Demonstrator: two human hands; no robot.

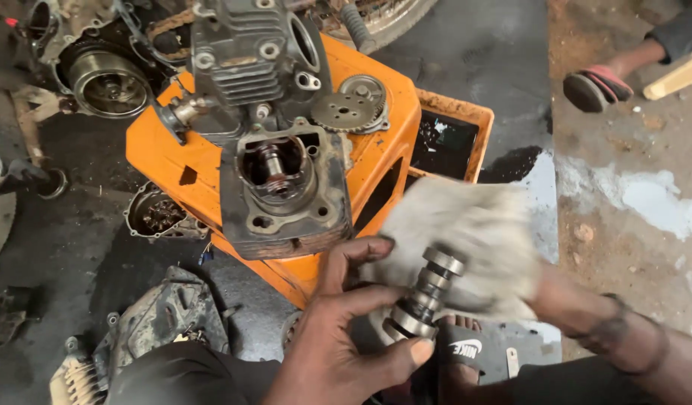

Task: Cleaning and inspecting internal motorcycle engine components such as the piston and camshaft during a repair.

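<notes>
While the left hand (346, 330) curls around the lower end of a metal camshaft (427, 295), thumb under the bottom journal and fingers wrapped behind it, the right hand (511, 285) is almost wholly buried in a pale, grubby rag (466, 232) that lies pressed against the shaft's upper part. Its fingers are hidden by the cloth, so whether they are closed on the shaft or only on the rag cannot be told; the wrist with a dark band (623, 330) shows at the right. The camshaft is tilted, its top end pointing up and to the right, and it is held low in the view, in front of the person's lap and just above a black sandal (466, 349).

Beyond the hands stands an orange plastic crate (383, 150), turned over, with a greasy cylinder head (282, 180) resting on it; the head's open cavity faces the camera. Behind it sits a finned engine cylinder (244, 56), and a toothed sprocket (349, 109) lies on the crate just beside both. An engine crankcase (106, 75) rests on the dark, oily floor at upper left, a clutch cover (162, 214) lies beside the crate, and another casing (166, 319) sits near the left knee. Someone else's sandalled foot (597, 82) shows at upper right.
</notes>
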